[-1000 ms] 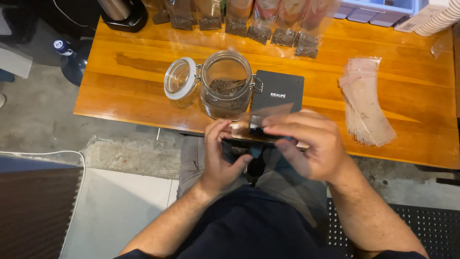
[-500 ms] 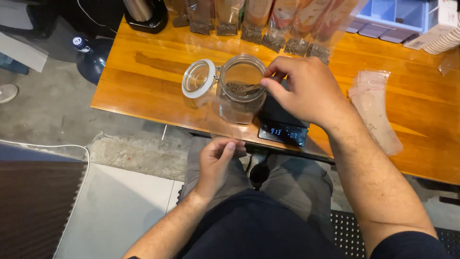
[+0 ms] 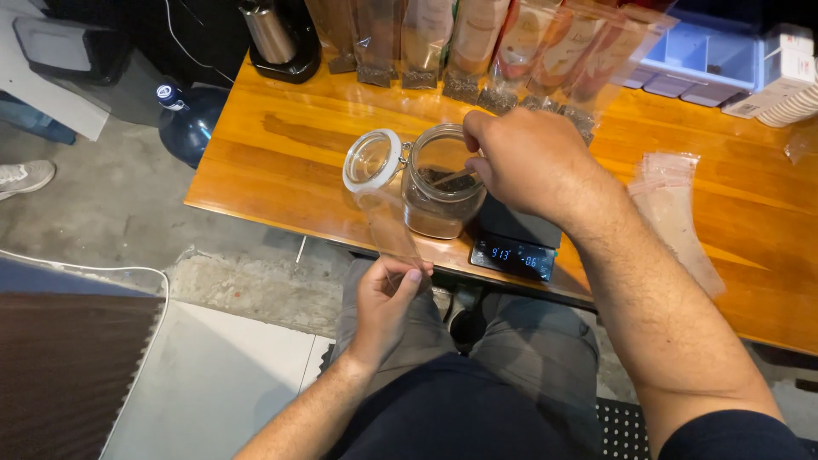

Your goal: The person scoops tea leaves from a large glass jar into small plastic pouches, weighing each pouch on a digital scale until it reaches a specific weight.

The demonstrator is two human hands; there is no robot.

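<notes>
A glossy orange wooden table (image 3: 281, 162) stands on seemingly bare grey concrete floor (image 3: 102, 204).

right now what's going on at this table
A person sits at a wooden table. The right hand holds a small scoop dipped into an open glass jar of dark loose material, its hinged lid swung aside. The left hand holds up an empty clear plastic bag beside the jar. A black digital scale sits just right of the jar, with a stack of clear bags farther right and filled pouches along the back.
</notes>
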